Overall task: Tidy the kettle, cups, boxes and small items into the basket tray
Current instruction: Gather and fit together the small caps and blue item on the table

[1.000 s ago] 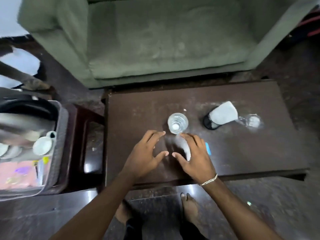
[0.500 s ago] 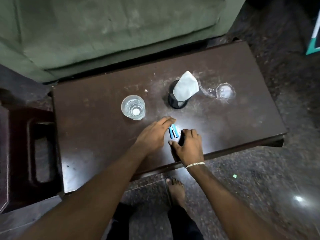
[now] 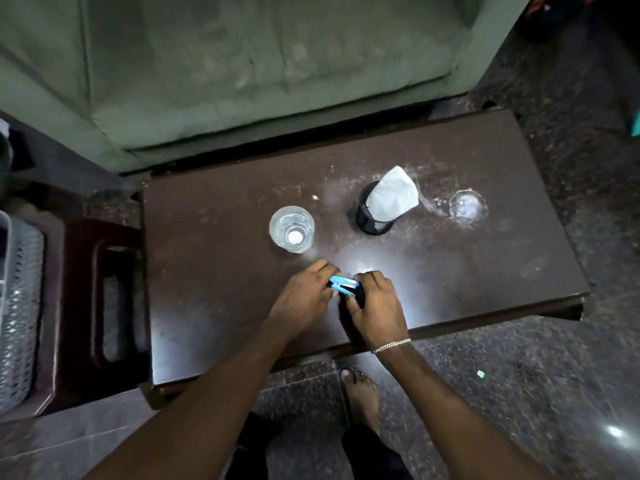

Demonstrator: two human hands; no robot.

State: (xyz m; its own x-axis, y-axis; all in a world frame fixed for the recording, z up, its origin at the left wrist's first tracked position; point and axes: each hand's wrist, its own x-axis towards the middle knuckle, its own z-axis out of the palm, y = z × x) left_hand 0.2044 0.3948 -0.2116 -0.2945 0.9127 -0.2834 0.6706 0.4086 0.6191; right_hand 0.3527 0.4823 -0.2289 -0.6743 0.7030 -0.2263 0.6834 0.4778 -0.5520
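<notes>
On the dark wooden table, near its front edge, my left hand and my right hand meet over a small blue item. The left fingers pinch its left end. The right hand is curled around a dark object beside the blue one. A clear glass stands just beyond the left hand. A black mesh holder with a white tissue in it stands further right. The grey basket tray shows only at the left edge.
A clear glass lid or dish lies right of the holder. A dark red stool stands between table and basket. A green sofa sits behind the table. My bare foot is on the tiled floor below.
Both hands have closed in on the blue item and dark object, lifting the blue item's end. The view has swung, so the basket's edge shows at the left again.
</notes>
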